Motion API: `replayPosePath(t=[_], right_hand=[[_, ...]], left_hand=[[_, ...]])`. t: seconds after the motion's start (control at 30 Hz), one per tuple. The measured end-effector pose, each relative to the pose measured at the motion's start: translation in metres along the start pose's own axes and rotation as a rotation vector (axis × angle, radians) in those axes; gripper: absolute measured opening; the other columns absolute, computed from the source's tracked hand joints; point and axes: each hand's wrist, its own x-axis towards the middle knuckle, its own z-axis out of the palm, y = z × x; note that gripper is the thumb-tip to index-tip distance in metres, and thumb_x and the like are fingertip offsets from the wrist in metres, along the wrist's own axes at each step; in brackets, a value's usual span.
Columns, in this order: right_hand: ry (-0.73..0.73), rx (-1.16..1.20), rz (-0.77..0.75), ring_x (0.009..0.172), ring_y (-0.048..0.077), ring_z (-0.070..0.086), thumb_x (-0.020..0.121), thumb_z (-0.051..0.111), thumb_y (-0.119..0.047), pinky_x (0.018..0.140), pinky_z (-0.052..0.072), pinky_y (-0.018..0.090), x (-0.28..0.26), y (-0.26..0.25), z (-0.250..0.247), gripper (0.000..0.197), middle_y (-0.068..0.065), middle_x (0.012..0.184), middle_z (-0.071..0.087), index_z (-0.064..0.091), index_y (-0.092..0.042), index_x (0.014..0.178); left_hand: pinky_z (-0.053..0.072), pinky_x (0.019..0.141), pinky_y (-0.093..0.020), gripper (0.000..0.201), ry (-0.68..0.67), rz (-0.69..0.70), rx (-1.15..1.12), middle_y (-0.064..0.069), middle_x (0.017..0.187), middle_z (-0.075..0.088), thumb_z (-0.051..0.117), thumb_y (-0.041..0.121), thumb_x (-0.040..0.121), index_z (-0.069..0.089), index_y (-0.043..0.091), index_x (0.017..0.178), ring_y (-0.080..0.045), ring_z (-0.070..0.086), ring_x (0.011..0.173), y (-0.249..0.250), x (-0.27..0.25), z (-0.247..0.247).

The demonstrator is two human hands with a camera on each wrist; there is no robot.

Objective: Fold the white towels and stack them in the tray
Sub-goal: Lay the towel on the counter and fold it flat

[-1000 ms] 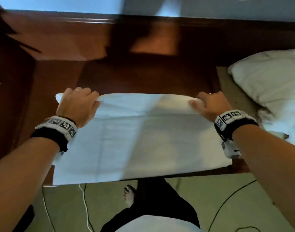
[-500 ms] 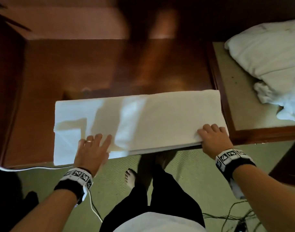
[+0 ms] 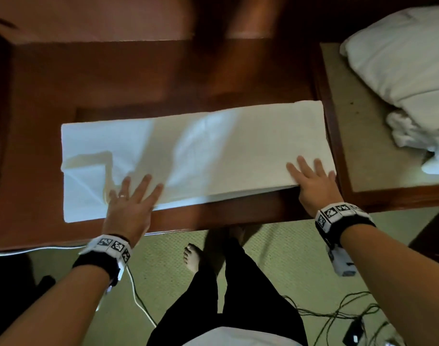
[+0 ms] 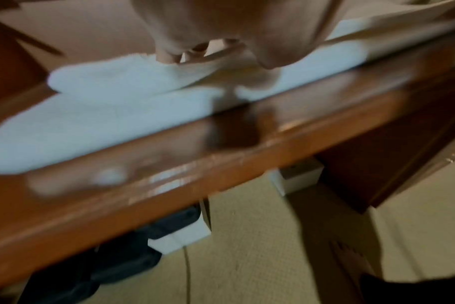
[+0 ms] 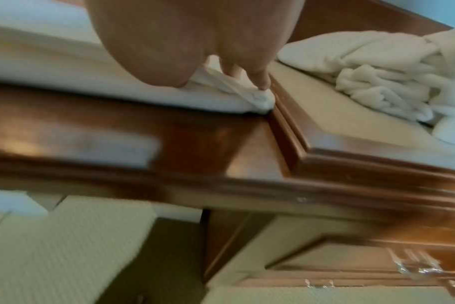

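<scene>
Your towel (image 3: 201, 156) lies on the wooden worktop (image 3: 138, 78) as a long folded strip, its right end just beside the raised rim of the tray (image 3: 338, 151). Both of your hands are spread flat on its near edge, fingers straight, gripping nothing: the left hand (image 3: 128, 208) presses near the left third, the right hand (image 3: 313, 186) at the right corner. In the right wrist view the fingertips (image 5: 260, 82) sit on the bunched corner of the cloth.

You look to be smoothing the first lengthwise fold. The left end is not tidy — a rumpled flap (image 3: 88, 163) sits there and the lower layer shows beyond the upper one. Judging from that, your next move calls for squaring that end, then taking one short end and carrying it across to the other to halve the strip. Keep the edges matched as you go.

A heap of unfolded white towels (image 3: 400, 71) lies in the tray, so a folded towel will need clear room there.
</scene>
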Motion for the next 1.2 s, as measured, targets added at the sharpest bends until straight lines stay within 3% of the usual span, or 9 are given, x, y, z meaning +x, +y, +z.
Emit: replayPosePath(t=[0.2, 0.3, 0.4, 0.63, 0.77, 0.87, 1.0, 1.1, 1.2], right_hand=[[-0.008, -0.042, 0.000, 0.149, 0.044, 0.004, 0.083, 0.049, 0.001, 0.115, 0.020, 0.063, -0.003, 0.001, 0.009, 0.090, 0.003, 0.167, 0.000, 0.010, -0.029, 0.158], [0.083, -0.050, 0.012, 0.149, 0.046, 0.004, 0.082, 0.053, -0.001, 0.118, 0.017, 0.061, -0.002, -0.029, 0.006, 0.082, 0.011, 0.166, 0.005, 0.021, -0.016, 0.155], [0.192, -0.048, -0.263, 0.147, 0.047, 0.019, 0.078, 0.052, -0.002, 0.115, 0.026, 0.061, -0.002, -0.084, 0.009, 0.076, 0.016, 0.163, 0.020, 0.035, -0.014, 0.151], [0.163, -0.022, -0.452, 0.140, 0.051, 0.034, 0.078, 0.055, 0.000, 0.103, 0.045, 0.058, 0.000, -0.117, 0.016, 0.067, 0.017, 0.155, 0.040, 0.050, -0.013, 0.144], [0.188, -0.072, -0.488, 0.134, 0.046, 0.043, 0.092, 0.041, -0.035, 0.102, 0.047, 0.054, -0.009, -0.112, 0.018, 0.051, 0.016, 0.148, 0.049, 0.060, -0.013, 0.134], [0.294, 0.064, -0.423, 0.118, 0.041, 0.054, 0.092, 0.037, -0.046, 0.091, 0.050, 0.050, 0.000, -0.137, 0.002, 0.051, 0.015, 0.135, 0.058, 0.067, -0.010, 0.114], [0.217, 0.014, -0.343, 0.148, 0.038, 0.019, 0.099, 0.026, -0.049, 0.112, 0.030, 0.054, 0.016, -0.173, -0.005, 0.056, 0.010, 0.165, 0.015, 0.031, -0.028, 0.151], [0.094, -0.019, -0.288, 0.151, 0.033, -0.017, 0.101, 0.012, -0.058, 0.121, 0.003, 0.056, 0.015, -0.174, 0.015, 0.060, -0.002, 0.163, -0.027, -0.011, -0.042, 0.154], [0.082, -0.014, -0.283, 0.150, 0.031, -0.024, 0.099, 0.012, -0.065, 0.121, -0.002, 0.056, 0.008, -0.172, 0.024, 0.063, -0.005, 0.161, -0.031, -0.017, -0.046, 0.152]], left_hand=[[0.032, 0.096, -0.081, 0.069, -0.127, -0.036, 0.044, -0.006, 0.168, 0.018, 0.052, 0.041, 0.097, 0.021, 0.040, 0.158, -0.056, 0.022, 0.145, 0.009, -0.017, 0.011], [0.023, 0.109, -0.077, 0.072, -0.165, -0.207, -0.013, 0.001, 0.168, -0.020, 0.024, 0.067, 0.096, -0.014, 0.050, 0.155, -0.050, 0.002, 0.151, 0.008, -0.021, 0.007], [0.016, 0.115, -0.071, 0.081, -0.245, -0.387, -0.041, 0.007, 0.160, -0.039, 0.017, 0.082, 0.088, -0.030, 0.053, 0.147, -0.046, -0.010, 0.152, 0.000, -0.027, 0.002], [0.008, 0.118, -0.071, 0.068, -0.202, -0.326, 0.046, -0.001, 0.166, -0.026, 0.022, 0.054, 0.102, -0.019, 0.044, 0.155, -0.048, -0.006, 0.152, -0.011, -0.037, -0.002], [-0.001, 0.121, -0.064, 0.076, -0.250, -0.214, 0.034, -0.001, 0.166, -0.026, 0.012, 0.078, 0.095, -0.022, 0.045, 0.154, -0.041, -0.010, 0.154, -0.022, -0.044, -0.001], [0.002, 0.123, -0.057, 0.088, -0.195, -0.161, -0.004, -0.004, 0.170, 0.000, -0.009, 0.084, 0.084, 0.000, 0.040, 0.160, -0.031, 0.002, 0.156, -0.019, -0.026, -0.019], [0.009, 0.124, -0.056, 0.080, -0.156, -0.083, -0.044, -0.004, 0.170, -0.010, -0.007, 0.076, 0.090, -0.010, 0.036, 0.159, -0.029, -0.002, 0.156, -0.005, 0.007, -0.020], [0.011, 0.122, -0.062, 0.073, -0.172, -0.068, -0.011, 0.001, 0.167, -0.022, -0.006, 0.072, 0.092, -0.017, 0.040, 0.157, -0.029, -0.008, 0.156, -0.035, -0.001, 0.002], [0.002, 0.122, -0.063, 0.069, -0.198, -0.280, -0.101, 0.015, 0.161, -0.035, -0.005, 0.074, 0.091, -0.024, 0.049, 0.152, -0.026, -0.017, 0.154, -0.090, -0.022, 0.009]])
